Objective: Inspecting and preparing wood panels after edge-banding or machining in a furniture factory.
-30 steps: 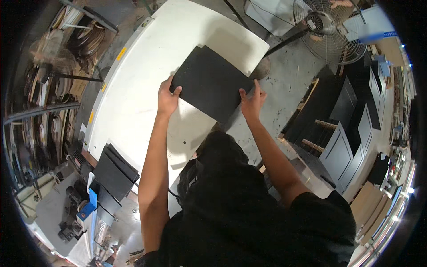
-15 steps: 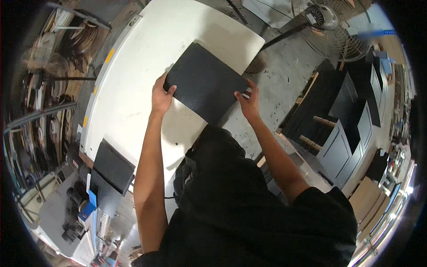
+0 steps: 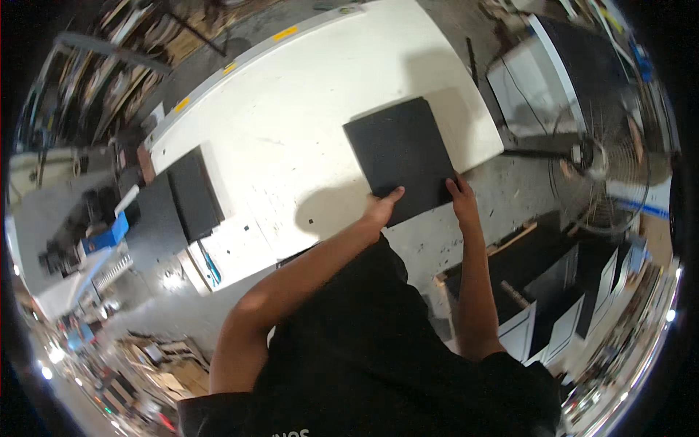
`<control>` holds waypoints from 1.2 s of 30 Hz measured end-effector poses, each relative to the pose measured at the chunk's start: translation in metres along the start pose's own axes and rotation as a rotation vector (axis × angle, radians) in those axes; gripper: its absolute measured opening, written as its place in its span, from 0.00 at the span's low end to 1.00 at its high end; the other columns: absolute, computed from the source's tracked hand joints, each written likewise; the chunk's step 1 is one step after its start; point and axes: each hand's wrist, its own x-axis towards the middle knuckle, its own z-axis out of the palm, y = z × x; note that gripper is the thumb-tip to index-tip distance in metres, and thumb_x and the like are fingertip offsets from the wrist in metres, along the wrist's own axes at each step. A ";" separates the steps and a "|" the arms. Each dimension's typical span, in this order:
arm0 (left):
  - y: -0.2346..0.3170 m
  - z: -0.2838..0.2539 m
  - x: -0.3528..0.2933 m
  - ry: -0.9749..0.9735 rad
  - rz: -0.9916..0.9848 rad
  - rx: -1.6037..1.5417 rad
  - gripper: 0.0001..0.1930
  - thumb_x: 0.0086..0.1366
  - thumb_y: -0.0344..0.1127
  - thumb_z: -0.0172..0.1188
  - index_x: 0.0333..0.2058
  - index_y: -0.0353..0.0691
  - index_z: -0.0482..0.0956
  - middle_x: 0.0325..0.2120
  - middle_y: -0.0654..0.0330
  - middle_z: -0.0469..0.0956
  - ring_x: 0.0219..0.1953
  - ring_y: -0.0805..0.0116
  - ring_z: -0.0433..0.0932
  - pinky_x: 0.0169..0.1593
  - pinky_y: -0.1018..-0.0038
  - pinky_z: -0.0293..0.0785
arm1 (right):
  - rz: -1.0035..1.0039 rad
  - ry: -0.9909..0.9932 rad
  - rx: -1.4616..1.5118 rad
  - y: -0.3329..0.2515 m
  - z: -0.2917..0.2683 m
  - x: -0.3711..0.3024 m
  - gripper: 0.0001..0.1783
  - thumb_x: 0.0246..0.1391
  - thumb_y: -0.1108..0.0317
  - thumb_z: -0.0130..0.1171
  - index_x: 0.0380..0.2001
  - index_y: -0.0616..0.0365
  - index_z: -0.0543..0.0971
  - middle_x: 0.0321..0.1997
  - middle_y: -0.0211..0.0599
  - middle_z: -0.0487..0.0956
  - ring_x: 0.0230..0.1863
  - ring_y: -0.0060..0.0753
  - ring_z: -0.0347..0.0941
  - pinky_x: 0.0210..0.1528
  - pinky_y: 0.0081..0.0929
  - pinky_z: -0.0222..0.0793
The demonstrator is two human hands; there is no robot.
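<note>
A flat, nearly square black panel [image 3: 403, 156] is held at the right part of a white worktable [image 3: 291, 131]. At its near left edge is my left hand [image 3: 382, 207], thumb lying on the top face and fingers hidden beneath. My right hand [image 3: 461, 197] grips the right edge close to the near corner, with its thumb on top. Whether the panel's far side rests on the table or hovers just over it, I cannot tell.
More black panels [image 3: 195, 193] lie at the table's left end, near a blue pen-like item [image 3: 212, 268]. A caged floor fan [image 3: 598, 160] stands to the right. Dark and grey panels [image 3: 564, 328] are stacked at the lower right. A yellow-marked rail [image 3: 284, 33] runs along the far edge.
My view has turned toward the left, so more of the table's left end shows. The panel has rotated between my hands, and both hands now grip nearer its close edge.
</note>
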 end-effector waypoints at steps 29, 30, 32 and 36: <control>-0.081 -0.416 -0.093 0.701 0.494 -0.326 0.23 0.74 0.48 0.63 0.56 0.34 0.79 0.50 0.58 0.82 0.53 0.67 0.76 0.61 0.69 0.70 | -0.510 -0.115 0.201 -0.137 0.235 -0.068 0.18 0.70 0.71 0.58 0.60 0.61 0.76 0.60 0.35 0.76 0.62 0.27 0.71 0.65 0.30 0.65; -0.086 -0.441 -0.099 0.825 0.565 -0.203 0.24 0.74 0.48 0.63 0.56 0.33 0.78 0.50 0.57 0.82 0.52 0.66 0.77 0.61 0.68 0.71 | -0.409 -0.222 0.199 -0.152 0.275 -0.080 0.18 0.71 0.71 0.57 0.61 0.61 0.75 0.62 0.36 0.76 0.63 0.28 0.71 0.66 0.30 0.64; -0.085 -0.493 -0.117 1.126 0.612 -0.046 0.29 0.73 0.51 0.64 0.59 0.29 0.74 0.55 0.47 0.79 0.58 0.57 0.76 0.64 0.63 0.69 | -0.235 -0.408 0.220 -0.145 0.342 -0.074 0.28 0.68 0.62 0.62 0.67 0.58 0.71 0.65 0.35 0.74 0.65 0.30 0.70 0.69 0.31 0.62; -0.131 -0.659 -0.152 1.646 0.598 -0.269 0.35 0.70 0.50 0.65 0.63 0.25 0.70 0.60 0.39 0.74 0.66 0.46 0.69 0.68 0.57 0.63 | 0.023 -0.643 0.192 -0.181 0.475 -0.102 0.43 0.65 0.47 0.65 0.73 0.60 0.62 0.74 0.43 0.67 0.73 0.37 0.63 0.72 0.38 0.59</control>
